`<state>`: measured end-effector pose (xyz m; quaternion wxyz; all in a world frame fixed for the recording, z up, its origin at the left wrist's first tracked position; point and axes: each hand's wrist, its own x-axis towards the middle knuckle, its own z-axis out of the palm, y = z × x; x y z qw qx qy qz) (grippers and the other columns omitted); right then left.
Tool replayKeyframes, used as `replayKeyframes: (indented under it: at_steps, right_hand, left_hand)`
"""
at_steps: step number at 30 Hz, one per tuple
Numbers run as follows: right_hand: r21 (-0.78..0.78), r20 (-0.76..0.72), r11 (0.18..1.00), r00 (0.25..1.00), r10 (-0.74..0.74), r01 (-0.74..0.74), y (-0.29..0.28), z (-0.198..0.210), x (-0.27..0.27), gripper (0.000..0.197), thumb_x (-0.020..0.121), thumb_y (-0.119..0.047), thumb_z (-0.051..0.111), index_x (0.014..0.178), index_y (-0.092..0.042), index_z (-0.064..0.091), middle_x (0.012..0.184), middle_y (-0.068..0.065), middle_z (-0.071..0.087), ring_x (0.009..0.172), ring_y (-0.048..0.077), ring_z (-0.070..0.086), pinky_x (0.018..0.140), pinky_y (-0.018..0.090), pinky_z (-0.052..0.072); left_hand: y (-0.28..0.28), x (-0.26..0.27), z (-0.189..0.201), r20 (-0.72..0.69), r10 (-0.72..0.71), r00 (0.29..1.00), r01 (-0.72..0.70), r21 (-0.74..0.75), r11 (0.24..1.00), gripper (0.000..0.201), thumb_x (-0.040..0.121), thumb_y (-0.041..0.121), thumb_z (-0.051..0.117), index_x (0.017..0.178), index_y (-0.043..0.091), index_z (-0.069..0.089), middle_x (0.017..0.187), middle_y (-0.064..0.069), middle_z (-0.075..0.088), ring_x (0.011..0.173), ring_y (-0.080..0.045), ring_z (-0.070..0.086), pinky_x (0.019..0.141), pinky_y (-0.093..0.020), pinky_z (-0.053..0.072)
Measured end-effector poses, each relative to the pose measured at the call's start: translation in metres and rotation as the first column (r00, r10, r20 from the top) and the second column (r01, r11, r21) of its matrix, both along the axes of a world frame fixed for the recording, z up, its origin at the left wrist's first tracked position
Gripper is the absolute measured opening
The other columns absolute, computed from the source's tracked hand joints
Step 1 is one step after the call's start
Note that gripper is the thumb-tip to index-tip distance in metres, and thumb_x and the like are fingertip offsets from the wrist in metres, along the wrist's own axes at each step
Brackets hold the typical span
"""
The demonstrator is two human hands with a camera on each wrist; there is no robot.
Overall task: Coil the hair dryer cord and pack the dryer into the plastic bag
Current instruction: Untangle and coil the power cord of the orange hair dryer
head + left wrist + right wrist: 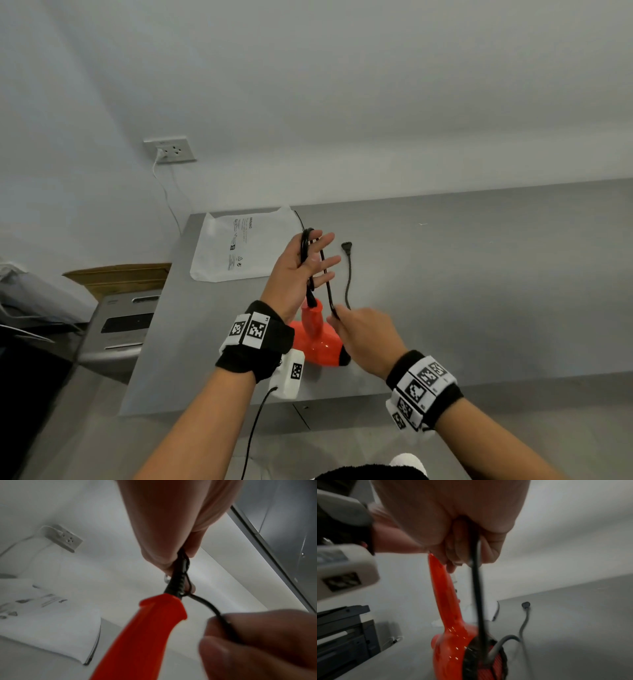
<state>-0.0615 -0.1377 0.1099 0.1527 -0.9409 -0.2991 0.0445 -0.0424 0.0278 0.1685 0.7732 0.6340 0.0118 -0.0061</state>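
Note:
An orange hair dryer [320,342] lies on the grey table [479,291] between my wrists, handle pointing away from me. Its black cord [327,277] rises from the handle end and loops over my raised left hand [301,270], whose fingers are spread while the thumb holds the loops against the palm. My right hand [363,335] pinches the cord just right of the handle. The free end runs on to the plug [346,245], which lies flat on the table. A white plastic bag [219,253] lies flat at the table's far left corner. Up close, the cord [476,588] passes through my right hand's fingers [453,555].
A wall socket [170,150] with a white cable plugged in is on the wall above the bag. Left of the table stand a cardboard box [120,274] and a grey machine [120,329]. The table's front edge runs just under my wrists.

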Motion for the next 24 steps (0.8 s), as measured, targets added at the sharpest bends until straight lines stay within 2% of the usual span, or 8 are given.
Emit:
replayKeyframes:
  at_steps: [4,7,9,12,16,18,20,24]
  right_hand:
    - [-0.078,0.064,0.985,0.985,0.161,-0.156,-0.01,0.039,-0.002,0.028,0.106,-0.037,0.036,0.085,-0.02,0.043,0.064,0.0,0.054,0.053,0.023,0.054,0.051,0.035,0.043]
    - [-0.089,0.163,0.958,0.945,0.283,-0.271,-0.021,0.077,0.012,0.026,0.103,-0.035,0.043,0.095,-0.017,0.06,0.082,0.003,0.068,0.053,0.024,0.058,0.052,0.037,0.05]
    - [-0.034,0.234,0.955,0.927,0.293,-0.293,-0.029,0.099,0.025,0.014,0.099,-0.035,0.05,0.103,-0.025,0.059,0.087,-0.004,0.07,0.058,0.02,0.062,0.054,0.038,0.052]
    - [0.048,0.263,0.974,0.944,0.2,-0.22,-0.038,0.116,0.047,0.019,0.093,-0.036,0.055,0.111,-0.03,0.051,0.079,-0.009,0.066,0.068,0.019,0.063,0.061,0.035,0.051]
    - [0.118,0.159,0.986,0.982,0.097,-0.117,-0.037,0.111,0.07,0.047,0.084,-0.023,0.054,0.13,-0.031,0.049,0.066,-0.017,0.041,0.059,0.006,0.044,0.061,0.031,0.045]
    - [0.132,0.088,0.98,0.987,0.138,-0.149,-0.031,0.102,0.075,0.039,0.083,-0.027,0.056,0.121,-0.034,0.053,0.064,-0.016,0.044,0.058,0.003,0.045,0.06,0.031,0.045]
    - [0.17,0.045,0.97,0.985,0.167,-0.172,-0.027,0.096,0.078,0.017,0.083,-0.028,0.06,0.098,-0.032,0.054,0.059,-0.013,0.045,0.056,0.003,0.045,0.059,0.034,0.045]
    - [0.294,-0.093,0.948,0.983,0.158,-0.124,-0.029,0.097,0.086,0.01,0.083,-0.02,0.068,0.083,-0.023,0.059,0.053,-0.008,0.046,0.053,0.01,0.042,0.06,0.03,0.039]
  left_hand:
    - [-0.002,-0.001,0.0,-0.007,-0.054,0.999,0.054,0.139,0.989,0.036,0.109,0.012,0.036,0.144,0.019,0.04,0.136,-0.004,0.065,0.116,-0.02,0.069,0.103,-0.036,0.053]
    - [-0.011,-0.003,-0.001,0.011,-0.063,0.998,0.053,0.41,0.911,0.036,0.108,0.018,0.039,0.143,0.027,0.038,0.112,-0.004,0.073,0.1,-0.024,0.074,0.093,-0.034,0.057]
    - [-0.015,-0.005,0.0,0.032,-0.072,0.997,0.044,0.528,0.848,0.034,0.106,0.022,0.042,0.138,0.032,0.044,0.091,-0.005,0.072,0.084,-0.026,0.072,0.085,-0.042,0.059]
    - [-0.022,-0.007,0.004,0.043,-0.114,0.993,0.087,0.399,0.913,0.023,0.108,0.03,0.04,0.124,0.021,0.053,0.061,0.0,0.058,0.052,-0.021,0.052,0.057,-0.04,0.05]
    - [-0.026,-0.006,0.009,0.001,-0.072,0.997,0.07,0.223,0.972,0.034,0.109,0.03,0.039,0.114,0.005,0.061,0.056,0.01,0.035,0.048,-0.008,0.029,0.048,-0.025,0.026]
    - [-0.027,-0.006,0.01,-0.025,-0.079,0.997,0.082,0.195,0.977,0.033,0.108,0.029,0.04,0.105,0.003,0.061,0.055,0.01,0.032,0.046,-0.006,0.025,0.045,-0.024,0.021]
    - [-0.025,-0.008,0.011,-0.033,-0.086,0.996,0.091,0.194,0.977,0.032,0.108,0.031,0.041,0.098,0.007,0.06,0.054,0.01,0.03,0.045,-0.007,0.023,0.044,-0.024,0.02]
    - [-0.018,-0.011,0.01,-0.06,-0.094,0.994,0.105,0.224,0.969,0.04,0.104,0.042,0.046,0.077,0.014,0.055,0.052,0.007,0.03,0.045,-0.01,0.022,0.045,-0.026,0.019]
